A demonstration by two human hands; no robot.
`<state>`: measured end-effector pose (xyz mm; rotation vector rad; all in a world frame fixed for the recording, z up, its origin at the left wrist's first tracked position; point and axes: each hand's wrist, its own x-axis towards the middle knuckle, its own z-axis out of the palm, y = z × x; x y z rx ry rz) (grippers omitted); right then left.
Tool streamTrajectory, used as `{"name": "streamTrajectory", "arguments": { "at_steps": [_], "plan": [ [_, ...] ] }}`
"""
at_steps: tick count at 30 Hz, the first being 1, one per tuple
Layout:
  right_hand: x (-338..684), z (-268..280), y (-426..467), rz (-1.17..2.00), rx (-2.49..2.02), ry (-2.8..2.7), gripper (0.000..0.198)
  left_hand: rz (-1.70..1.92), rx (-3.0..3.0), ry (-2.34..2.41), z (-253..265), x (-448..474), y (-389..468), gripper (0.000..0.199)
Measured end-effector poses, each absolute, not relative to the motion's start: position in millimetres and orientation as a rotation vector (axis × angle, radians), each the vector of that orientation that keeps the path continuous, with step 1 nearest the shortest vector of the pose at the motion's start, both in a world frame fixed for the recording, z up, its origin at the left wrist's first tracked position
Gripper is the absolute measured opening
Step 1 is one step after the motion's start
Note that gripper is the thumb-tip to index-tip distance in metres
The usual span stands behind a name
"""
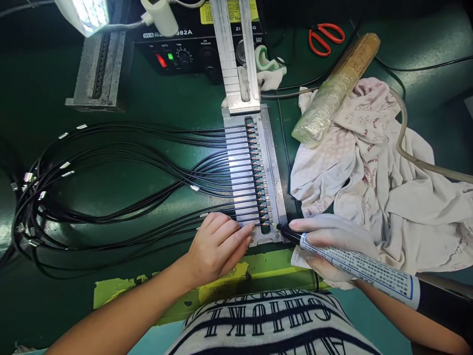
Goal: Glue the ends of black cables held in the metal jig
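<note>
A metal fixture holds a row of thin black cables, their small connector ends lined up along a slot. My bare left hand lies at the fixture's near end, fingers bent together around the lowest cable close to its connector. My right hand, in a thin white glove, is wrapped around a black glue syringe with a white printed label. The syringe lies tilted, its narrow tip right by the lowest connector. Whether the tip touches it I cannot tell.
Cable loops with silver tags spread left. Behind stand a black dispenser unit, a metal rail and a lamp. At right are a crumpled cloth, a film-wrapped roll, a hose and red-handled scissors.
</note>
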<state>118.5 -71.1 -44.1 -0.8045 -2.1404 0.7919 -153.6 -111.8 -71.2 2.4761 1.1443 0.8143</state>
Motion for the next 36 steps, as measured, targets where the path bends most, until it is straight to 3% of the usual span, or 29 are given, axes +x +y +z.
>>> {"name": "streamTrajectory", "arguments": {
  "at_steps": [36],
  "plan": [
    [116.1, -38.4, -68.9, 0.714, -0.783, -2.168, 0.017, 0.81, 2.486, 1.159, -70.8, -153.7, -110.7, 0.027]
  ]
}}
